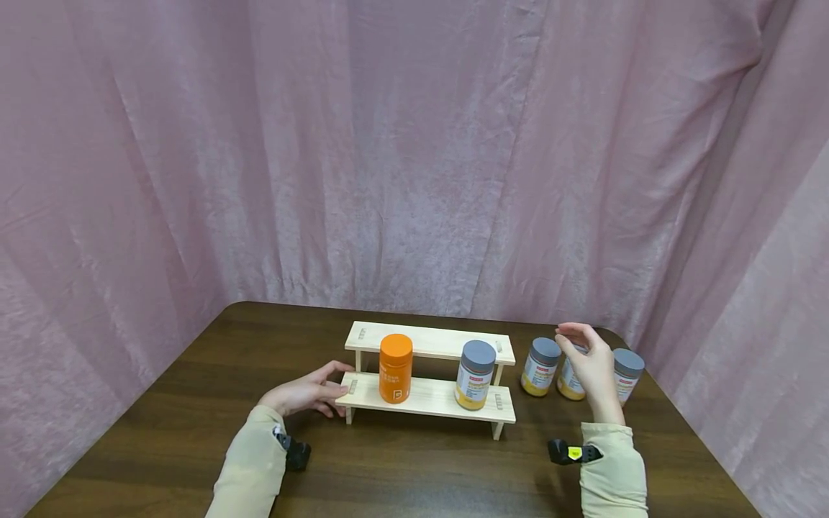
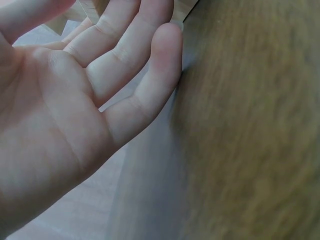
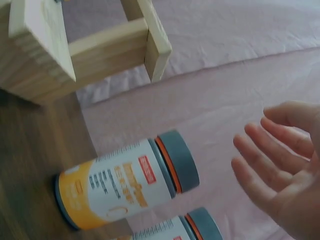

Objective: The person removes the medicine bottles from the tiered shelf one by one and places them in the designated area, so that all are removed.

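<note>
A two-tier wooden display rack [image 1: 421, 394] stands on the table. My left hand [image 1: 307, 392] grips the left end of its lower shelf, and in the left wrist view the fingers [image 2: 120, 60] bend toward the wood. On that shelf stand an orange jar [image 1: 396, 368] at left and a grey-lidded jar [image 1: 475, 378] at right. Above a row of jars to the right hovers my right hand [image 1: 592, 363], its fingers loosely bent and nothing in them. Below it is the middle jar [image 1: 570, 381], partly hidden. A white-and-yellow jar [image 3: 125, 182] is apart from the fingertips in the right wrist view.
Right of the rack stand the row's left jar [image 1: 540, 368] and right jar [image 1: 627, 374], both grey-lidded. The rack's upper shelf [image 1: 427, 341] rises behind the lower one. Pink curtains [image 1: 414, 158] hang around the dark wooden table [image 1: 388, 475].
</note>
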Available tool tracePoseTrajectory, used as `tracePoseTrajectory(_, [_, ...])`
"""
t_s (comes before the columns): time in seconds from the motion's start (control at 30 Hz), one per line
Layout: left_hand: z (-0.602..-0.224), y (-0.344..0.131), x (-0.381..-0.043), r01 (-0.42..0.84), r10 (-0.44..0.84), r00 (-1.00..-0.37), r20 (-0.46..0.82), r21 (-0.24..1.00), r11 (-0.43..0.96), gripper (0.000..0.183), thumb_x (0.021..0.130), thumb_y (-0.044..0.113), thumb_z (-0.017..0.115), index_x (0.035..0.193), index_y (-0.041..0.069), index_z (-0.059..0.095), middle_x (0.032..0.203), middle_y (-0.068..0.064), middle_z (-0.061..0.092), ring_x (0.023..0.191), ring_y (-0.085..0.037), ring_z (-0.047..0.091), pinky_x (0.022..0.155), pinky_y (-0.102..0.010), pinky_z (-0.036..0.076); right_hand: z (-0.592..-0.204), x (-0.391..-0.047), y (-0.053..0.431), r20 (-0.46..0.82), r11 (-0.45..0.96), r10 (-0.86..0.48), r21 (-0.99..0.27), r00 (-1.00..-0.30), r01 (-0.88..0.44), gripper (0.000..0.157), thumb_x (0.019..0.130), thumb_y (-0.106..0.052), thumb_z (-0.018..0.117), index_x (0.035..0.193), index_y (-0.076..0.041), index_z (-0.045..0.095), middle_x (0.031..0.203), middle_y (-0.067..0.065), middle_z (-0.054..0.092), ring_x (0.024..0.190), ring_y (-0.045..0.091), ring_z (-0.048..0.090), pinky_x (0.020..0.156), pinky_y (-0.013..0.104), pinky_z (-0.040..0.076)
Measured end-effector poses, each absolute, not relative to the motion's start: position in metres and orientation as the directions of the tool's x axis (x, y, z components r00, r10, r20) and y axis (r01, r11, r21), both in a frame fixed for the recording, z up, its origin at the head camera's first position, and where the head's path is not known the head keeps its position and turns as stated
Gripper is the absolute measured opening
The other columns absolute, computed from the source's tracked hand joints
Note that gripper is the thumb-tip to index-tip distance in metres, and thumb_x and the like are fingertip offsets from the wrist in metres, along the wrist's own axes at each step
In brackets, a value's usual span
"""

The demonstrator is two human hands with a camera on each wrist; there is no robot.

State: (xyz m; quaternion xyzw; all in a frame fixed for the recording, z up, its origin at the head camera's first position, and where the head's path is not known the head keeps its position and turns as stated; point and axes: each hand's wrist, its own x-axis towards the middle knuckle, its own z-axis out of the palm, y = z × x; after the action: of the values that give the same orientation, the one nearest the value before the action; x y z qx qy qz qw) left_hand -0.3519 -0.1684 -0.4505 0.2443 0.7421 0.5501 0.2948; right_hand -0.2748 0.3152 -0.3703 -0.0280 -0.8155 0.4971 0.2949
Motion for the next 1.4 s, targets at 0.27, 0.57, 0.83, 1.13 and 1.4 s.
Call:
tracePoseTrajectory(0.27, [-0.448,-0.172,-0.349,0.038,0.678,-0.717,-0.163,0.962,0.272,0.055,0.101,0.025,0.051,0.146,0.007,0.024,0.098,-0.009,0.068,0.086,-0.021,0.065,0.077,-0.035,0.053,-0.369,-0.282,0.299,0.504,0.364,0.126,-0.825,-0.854,-0.433,0.032,0.094,-0.010,0.063,0.119,0.008,0.057,0.097,-0.019,0.067,0.087,-0.003,0.065,0.079,0.012,0.050])
tracePoseTrajectory(0.57, [-0.447,-0.177,-0.349,0.037,0.672,-0.722,-0.166,0.960,0.277,0.056,0.101,0.026,0.051,0.146,0.007,0.023,0.097,-0.007,0.068,0.085,-0.020,0.065,0.076,-0.034,0.053,-0.370,-0.289,0.283,0.530,0.270,-0.064,-0.806,-0.845,-0.526,0.032,0.095,-0.007,0.061,0.120,0.010,0.054,0.104,-0.007,0.069,0.092,0.005,0.067,0.080,0.019,0.054])
tracePoseTrajectory(0.83, [-0.454,-0.174,-0.348,0.017,0.676,-0.714,-0.181,0.961,0.275,0.057,0.100,0.026,0.052,0.145,0.007,0.023,0.099,-0.006,0.068,0.086,-0.019,0.066,0.077,-0.034,0.053,-0.377,-0.281,0.286,0.439,0.128,-0.426,-0.836,-0.791,-0.533,0.055,0.094,0.002,0.057,0.143,0.004,0.032,0.138,0.015,0.048,0.125,0.021,0.055,0.099,0.025,0.048])
tracePoseTrajectory(1.13, [-0.451,-0.167,-0.350,0.034,0.666,-0.727,-0.166,0.960,0.277,0.055,0.100,0.025,0.053,0.144,0.007,0.026,0.097,-0.007,0.068,0.085,-0.020,0.066,0.077,-0.034,0.053,-0.377,-0.284,0.278,0.374,0.159,-0.510,-0.844,-0.774,-0.512,0.065,0.091,0.002,0.061,0.145,0.007,0.025,0.143,0.032,0.035,0.125,0.002,0.052,0.100,0.022,0.046])
tracePoseTrajectory(1.4, [-0.450,-0.167,-0.349,0.030,0.665,-0.727,-0.173,0.959,0.282,0.055,0.099,0.026,0.053,0.144,0.008,0.026,0.097,-0.007,0.068,0.084,-0.019,0.066,0.076,-0.034,0.053,-0.381,-0.286,0.260,0.301,0.247,-0.519,-0.843,-0.800,-0.478,0.070,0.089,-0.005,0.067,0.147,0.001,0.028,0.149,0.031,0.032,0.123,-0.010,0.047,0.099,0.013,0.040])
